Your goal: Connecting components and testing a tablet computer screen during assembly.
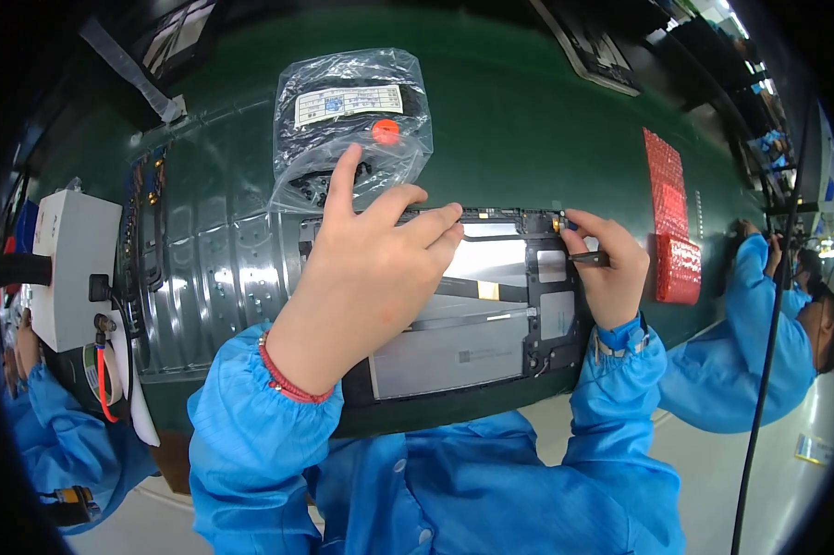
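Observation:
An opened tablet-like device (pixel 449 356) lies on the green table, its silver battery area and black inner frame exposed. My left hand (pixel 371 264) rests over its upper left part, index finger stretched out toward a clear plastic bag (pixel 352 102) and the other fingers loosely bent. Nothing shows in that hand. At the device's upper right corner, my right hand (pixel 616 268) has thumb and index finger close together beside a small gold part (pixel 558 224). A dark pen-like tool (pixel 587 260) sticks out of its curled fingers. What the fingertips touch is too small to make out.
A clear ribbed tray (pixel 218 268) lies left of the device, near a white box (pixel 79 268) with cables. Red bubble wrap (pixel 676 231) lies to the right. Co-workers in blue sleeves (pixel 745 351) sit on both sides; a black cable (pixel 768 370) hangs at the right.

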The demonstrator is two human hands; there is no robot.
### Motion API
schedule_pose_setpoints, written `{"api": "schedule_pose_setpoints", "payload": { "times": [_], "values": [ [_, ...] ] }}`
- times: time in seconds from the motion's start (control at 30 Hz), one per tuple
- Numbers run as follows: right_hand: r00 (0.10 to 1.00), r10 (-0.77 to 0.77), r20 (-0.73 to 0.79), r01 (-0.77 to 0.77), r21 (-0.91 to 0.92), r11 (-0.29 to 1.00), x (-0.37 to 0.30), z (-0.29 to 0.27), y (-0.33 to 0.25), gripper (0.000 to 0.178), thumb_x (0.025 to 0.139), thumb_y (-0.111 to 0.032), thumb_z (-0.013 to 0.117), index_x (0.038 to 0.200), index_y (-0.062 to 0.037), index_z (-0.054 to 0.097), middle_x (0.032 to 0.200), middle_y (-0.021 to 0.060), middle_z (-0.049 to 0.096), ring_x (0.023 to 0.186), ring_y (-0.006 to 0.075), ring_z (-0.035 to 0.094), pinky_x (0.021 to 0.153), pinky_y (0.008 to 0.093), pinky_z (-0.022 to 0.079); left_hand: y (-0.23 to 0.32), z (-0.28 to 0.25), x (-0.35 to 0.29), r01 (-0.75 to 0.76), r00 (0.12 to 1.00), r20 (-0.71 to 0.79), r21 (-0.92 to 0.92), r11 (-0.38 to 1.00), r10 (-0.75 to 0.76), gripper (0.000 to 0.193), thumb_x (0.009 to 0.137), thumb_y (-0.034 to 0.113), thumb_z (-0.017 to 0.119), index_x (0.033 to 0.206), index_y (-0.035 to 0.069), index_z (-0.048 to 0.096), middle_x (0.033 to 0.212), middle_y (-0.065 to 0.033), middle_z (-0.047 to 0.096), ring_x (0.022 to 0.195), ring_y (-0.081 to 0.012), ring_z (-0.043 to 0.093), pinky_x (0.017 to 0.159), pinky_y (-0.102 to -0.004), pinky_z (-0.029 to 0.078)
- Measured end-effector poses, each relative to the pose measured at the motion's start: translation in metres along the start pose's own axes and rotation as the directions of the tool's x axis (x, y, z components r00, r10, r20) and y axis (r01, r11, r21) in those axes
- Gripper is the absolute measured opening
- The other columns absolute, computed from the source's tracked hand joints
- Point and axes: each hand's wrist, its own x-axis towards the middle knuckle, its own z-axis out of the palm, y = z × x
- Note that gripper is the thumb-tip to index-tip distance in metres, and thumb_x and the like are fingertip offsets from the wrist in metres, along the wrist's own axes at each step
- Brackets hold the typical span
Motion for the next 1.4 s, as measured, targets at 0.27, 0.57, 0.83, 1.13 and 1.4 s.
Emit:
{"api": "schedule_pose_setpoints", "payload": {
  "times": [0.27,0.57,0.83,1.13,1.4],
  "values": [
    [0.975,-0.219,-0.045,0.204,-0.223,0.953,-0.002,0.007,0.000,0.020,0.071,-0.009,0.068,0.090,-0.0098,0.065,0.073,0.0021,0.060,0.063,0.0202,0.057,0.055,0.0299,0.041,0.007,-0.007,0.005,-0.093,0.995,0.060,0.159,0.983,0.084,0.020,0.074,0.009,0.058,0.092,0.014,0.067,0.107,0.0043,0.059,0.112,-0.0182,0.047,0.102,-0.0580,0.020],
    [0.978,-0.205,-0.023,0.196,-0.206,0.959,-0.003,0.006,0.002,0.024,0.071,-0.005,0.065,0.095,-0.0099,0.064,0.078,0.0030,0.059,0.065,0.0218,0.057,0.059,0.0304,0.043,0.011,-0.018,0.030,-0.475,0.853,0.339,0.191,0.859,0.397,0.018,0.069,0.007,0.061,0.085,0.008,0.070,0.103,0.0040,0.060,0.109,-0.0162,0.049,0.106,-0.0499,0.025],
    [0.978,-0.156,-0.140,0.137,-0.134,0.981,-0.003,0.005,0.003,0.038,0.073,-0.003,0.065,0.109,-0.0091,0.058,0.074,0.0041,0.054,0.059,0.0173,0.050,0.053,0.0282,0.040,0.020,-0.015,0.049,-0.493,0.820,0.411,0.156,0.856,0.397,0.016,0.065,0.008,0.061,0.077,0.008,0.071,0.098,0.0014,0.063,0.110,-0.0184,0.051,0.107,-0.0496,0.024],
    [0.972,-0.008,-0.233,0.013,0.017,1.000,-0.003,0.005,0.006,0.046,0.076,-0.004,0.063,0.119,-0.0110,0.050,0.074,0.0084,0.049,0.065,0.0239,0.052,0.057,0.0336,0.044,0.034,0.003,0.044,-0.547,0.823,0.333,0.249,0.799,0.459,0.014,0.065,0.008,0.058,0.072,0.010,0.070,0.098,-0.0002,0.062,0.112,-0.0177,0.049,0.107,-0.0466,0.024],
    [0.930,-0.344,0.130,0.348,-0.014,0.937,-0.003,-0.002,-0.013,0.045,0.061,0.003,0.060,0.103,-0.0114,0.062,0.090,0.0060,0.057,0.067,0.0211,0.057,0.060,0.0310,0.045,0.028,-0.001,0.000,-0.073,0.990,0.137,0.300,0.951,0.033,0.029,0.071,0.009,0.055,0.098,0.010,0.065,0.119,-0.0060,0.052,0.118,-0.0212,0.042,0.102,-0.0514,0.025]
  ]
}}
